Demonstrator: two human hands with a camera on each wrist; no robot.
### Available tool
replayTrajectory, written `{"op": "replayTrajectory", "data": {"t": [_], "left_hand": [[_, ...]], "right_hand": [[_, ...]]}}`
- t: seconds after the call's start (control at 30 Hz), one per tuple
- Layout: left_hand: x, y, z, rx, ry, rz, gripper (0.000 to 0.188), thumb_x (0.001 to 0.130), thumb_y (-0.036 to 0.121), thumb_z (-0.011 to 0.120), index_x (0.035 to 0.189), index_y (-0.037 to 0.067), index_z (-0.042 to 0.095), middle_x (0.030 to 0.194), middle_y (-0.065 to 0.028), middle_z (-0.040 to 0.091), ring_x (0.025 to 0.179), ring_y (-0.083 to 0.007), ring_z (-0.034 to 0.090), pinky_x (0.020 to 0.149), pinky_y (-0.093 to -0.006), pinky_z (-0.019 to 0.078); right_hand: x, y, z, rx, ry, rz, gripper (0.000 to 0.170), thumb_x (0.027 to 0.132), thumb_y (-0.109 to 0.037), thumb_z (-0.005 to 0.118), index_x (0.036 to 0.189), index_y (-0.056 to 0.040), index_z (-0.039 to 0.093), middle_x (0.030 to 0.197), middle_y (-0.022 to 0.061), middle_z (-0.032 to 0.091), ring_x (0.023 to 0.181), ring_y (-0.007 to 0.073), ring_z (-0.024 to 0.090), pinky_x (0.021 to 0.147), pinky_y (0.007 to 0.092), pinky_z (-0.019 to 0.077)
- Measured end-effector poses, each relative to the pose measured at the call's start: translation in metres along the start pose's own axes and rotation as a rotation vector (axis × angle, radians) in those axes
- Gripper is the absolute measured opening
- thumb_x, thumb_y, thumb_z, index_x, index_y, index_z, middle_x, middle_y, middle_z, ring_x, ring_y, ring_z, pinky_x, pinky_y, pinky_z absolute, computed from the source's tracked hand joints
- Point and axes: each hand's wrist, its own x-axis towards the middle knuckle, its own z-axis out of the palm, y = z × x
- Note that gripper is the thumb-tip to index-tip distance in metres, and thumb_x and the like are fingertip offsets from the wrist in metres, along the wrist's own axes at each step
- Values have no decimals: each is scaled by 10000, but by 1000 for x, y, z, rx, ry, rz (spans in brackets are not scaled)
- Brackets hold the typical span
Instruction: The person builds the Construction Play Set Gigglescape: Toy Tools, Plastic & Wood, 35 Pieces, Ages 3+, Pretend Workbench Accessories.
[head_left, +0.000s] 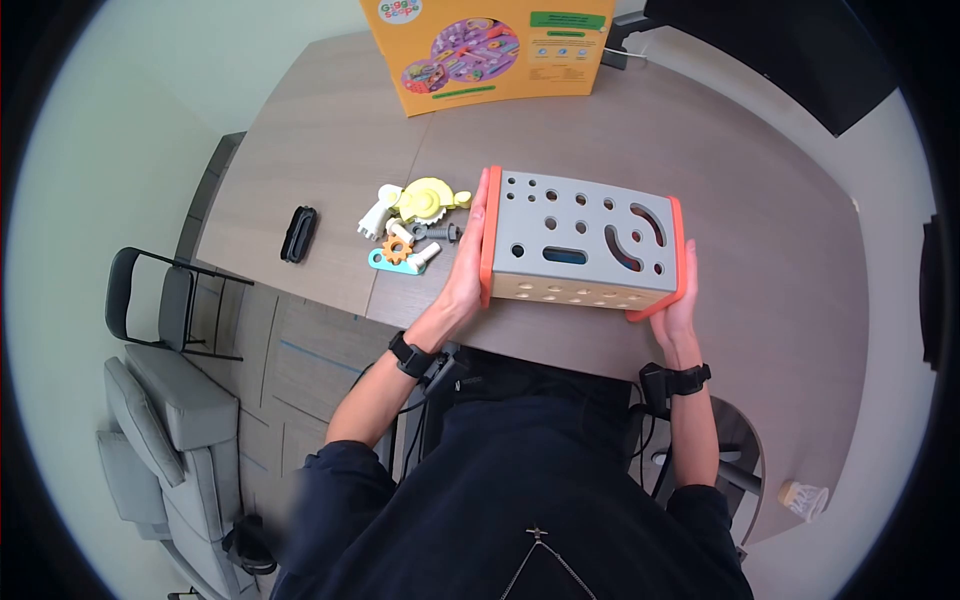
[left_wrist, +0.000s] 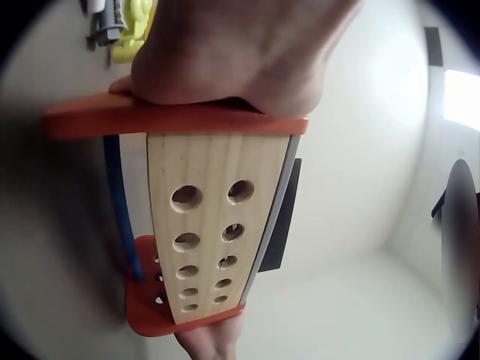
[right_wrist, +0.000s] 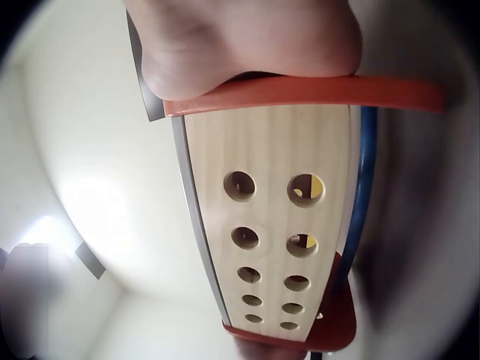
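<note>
A toy workbench spans the space between my two palms, its grey panel of round holes and curved slots facing up. Its ends are orange-red, and the wooden side with rows of holes faces me. Under it runs a blue bar. My left hand presses flat against the left end panel, fingers straight. Against the right end panel lies my right hand, its fingers extended and partly hidden by the panel.
Left of the workbench lie yellow toy pieces, a grey bolt, an orange gear and a turquoise strip. A black case sits farther left. A yellow box and a monitor stand behind.
</note>
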Motion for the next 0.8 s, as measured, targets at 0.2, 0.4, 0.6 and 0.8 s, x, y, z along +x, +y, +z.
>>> {"op": "replayTrajectory", "data": {"t": [0.2, 0.4, 0.6, 0.8], "left_hand": [[2, -18, -9, 0, -5, 50, 704, 1184, 541, 212, 1762, 178, 38, 1828, -92, 78, 1666, -259, 159, 1343, -414, 189], [-4, 3, -18, 308, 4, 72, 645, 1199, 448, 208, 1752, 119, 150, 1807, -119, 200, 1659, -265, 201, 1337, -381, 175], [-23, 9, -71, 976, 210, 283, 356, 1026, 31, 579, 1373, 73, 648, 1512, -138, 560, 1360, -356, 579, 1105, -437, 493], [-55, -4, -141, 1383, 295, 206, 304, 950, 35, 675, 1252, 65, 667, 1319, -153, 601, 1171, -399, 586, 1003, -499, 513]], "right_hand": [[4, 1, 3, -69, 5, -8, 693, 1147, -613, 351, 1479, -46, 572, 1399, 110, 662, 1305, 202, 627, 1120, 380, 501], [7, 3, -4, -142, 1, -54, 697, 1153, -609, 335, 1551, -62, 504, 1515, 117, 591, 1399, 221, 562, 1180, 403, 451], [-13, -24, 8, -654, 204, -562, 504, 1186, -389, 353, 1476, -25, 545, 1551, 140, 555, 1461, 236, 493, 1217, 442, 387], [-91, -31, 32, -876, -147, -595, 208, 1098, -136, 522, 1219, -28, 653, 1026, 91, 725, 968, 239, 706, 890, 371, 547]]}}
